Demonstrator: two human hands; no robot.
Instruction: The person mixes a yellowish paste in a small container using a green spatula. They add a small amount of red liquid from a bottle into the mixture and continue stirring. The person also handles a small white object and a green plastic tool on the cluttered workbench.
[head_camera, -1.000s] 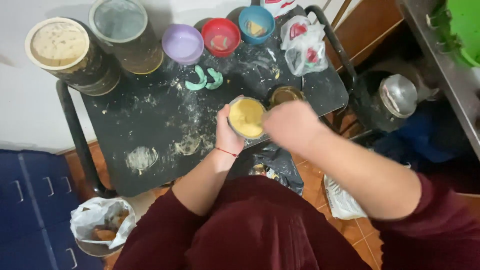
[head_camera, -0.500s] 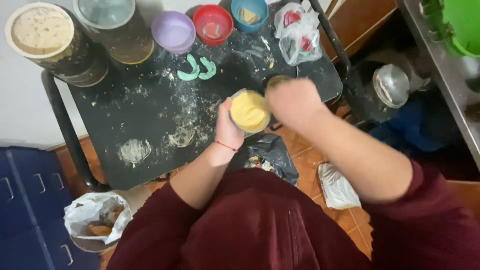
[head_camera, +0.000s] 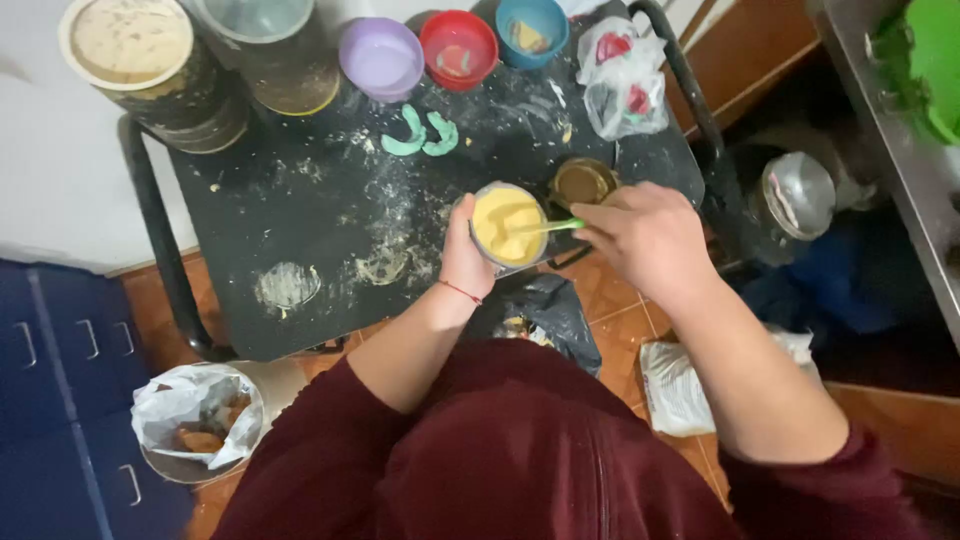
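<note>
The cup (head_camera: 508, 226) stood on the table (head_camera: 300, 230), a jar (head_camera: 582, 182) just right of it, three bowls (head_camera: 458, 45) behind it.

Single head-worn view, looking steeply down, close over the black table (head_camera: 300, 230) (no second view)

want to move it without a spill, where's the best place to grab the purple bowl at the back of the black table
Grip the purple bowl by its rim on the near side, coming from above: it sits upright and open. The tall jar stands close on its left and the red bowl on its right, so side approaches look cramped.
</note>
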